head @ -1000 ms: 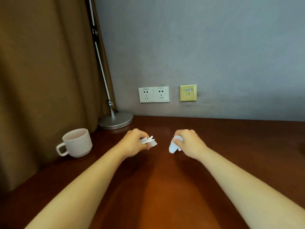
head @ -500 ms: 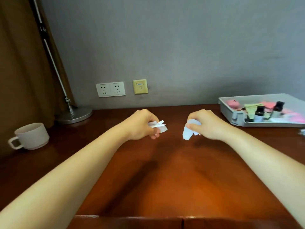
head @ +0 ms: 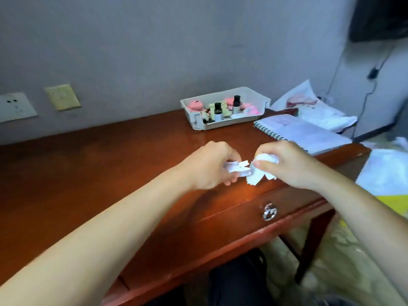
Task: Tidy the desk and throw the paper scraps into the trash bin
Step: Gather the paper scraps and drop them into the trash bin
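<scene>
I see my left hand (head: 212, 166) and right hand (head: 287, 164) each pinching paper scraps (head: 256, 175) above the desk (head: 88, 173).

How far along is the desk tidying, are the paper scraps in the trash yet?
Not yet. The scraps look gathered: the bare part of the desk shows no loose ones. In hand: the left hand pinches small white scraps, and the right hand grips a crumpled wad, both over the desk's front edge. Left: dropping them in a trash bin, which is not clearly in view. The notebook lies open.
</scene>
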Available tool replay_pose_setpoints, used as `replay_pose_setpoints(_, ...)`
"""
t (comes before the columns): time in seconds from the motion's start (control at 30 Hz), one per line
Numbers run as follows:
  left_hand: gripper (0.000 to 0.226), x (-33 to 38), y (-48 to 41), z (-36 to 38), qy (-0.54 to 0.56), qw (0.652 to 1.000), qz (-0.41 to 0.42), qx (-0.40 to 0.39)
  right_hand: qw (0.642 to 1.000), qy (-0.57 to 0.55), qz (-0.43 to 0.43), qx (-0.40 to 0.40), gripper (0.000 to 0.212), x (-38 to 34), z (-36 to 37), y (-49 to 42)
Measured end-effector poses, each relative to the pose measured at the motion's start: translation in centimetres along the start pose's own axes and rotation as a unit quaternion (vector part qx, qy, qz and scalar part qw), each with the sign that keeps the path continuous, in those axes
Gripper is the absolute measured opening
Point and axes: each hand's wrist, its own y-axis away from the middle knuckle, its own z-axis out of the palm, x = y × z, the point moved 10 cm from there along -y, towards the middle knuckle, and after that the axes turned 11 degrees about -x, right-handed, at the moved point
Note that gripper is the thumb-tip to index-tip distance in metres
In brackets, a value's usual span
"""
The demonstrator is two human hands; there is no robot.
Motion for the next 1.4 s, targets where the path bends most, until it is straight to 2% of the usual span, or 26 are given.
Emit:
replay_pose_setpoints(0.13, 0.01, 6.5, -5.0, 4.6, -0.025, 0.997, 0.071, -0.017, 0.997, -0.019, 0.066, 0.041, 0.018, 6.3, -2.1, 5.8)
replay_pose_setpoints(0.27, 0.016, 11.0, -8.2, 9.6, 0.037, 0.99, 0.117, -0.075, 0.986, -0.069, 0.135, 0.066, 0.03, 12.1, -3.1, 11.8)
replay_pose_setpoints(0.4, 0.022, 13.7, -11.4, 15.7, 0.081, 0.977, 0.133, -0.146, 0.969, -0.111, 0.208, 0.072, 0.038, 18.5, -1.6, 18.2)
replay_pose_setpoints(0.5, 0.024, 14.8, -13.6, 21.0, 0.116, 0.964, 0.13, -0.2, 0.953, -0.135, 0.265, 0.057, 0.031, 22.9, 0.9, 21.9)
replay_pose_setpoints(0.8, 0.017, 14.5, -18.5, 38.8, 0.186, 0.919, 0.065, -0.342, 0.885, -0.173, 0.431, -0.008, 0.035, 33.3, 11.3, 30.4)
replay_pose_setpoints(0.9, 0.016, 13.6, -18.5, 44.1, 0.195, 0.901, 0.024, -0.386, 0.856, -0.197, 0.475, -0.051, 0.025, 35.7, 16.0, 32.6)
replay_pose_setpoints(0.97, 0.016, 13.0, -18.3, 47.1, 0.181, 0.897, 0.005, -0.403, 0.83, -0.211, 0.512, -0.072, 0.016, 37.0, 18.9, 34.2)
replay_pose_setpoints(1.17, 0.002, 10.1, -17.0, 54.2, 0.105, 0.892, -0.058, -0.436, 0.765, -0.265, 0.583, -0.075, 0.018, 39.6, 25.5, 37.8)
replay_pose_setpoints(1.27, 0.031, 9.7, -16.8, 55.8, 0.076, 0.884, -0.064, -0.457, 0.738, -0.285, 0.61, -0.054, 0.023, 40.2, 27.4, 38.9)
replay_pose_setpoints(1.4, 0.035, 9.2, -16.1, 57.9, 0.034, 0.853, -0.054, -0.518, 0.715, -0.305, 0.627, -0.05, 0.022, 40.1, 29.3, 39.5)
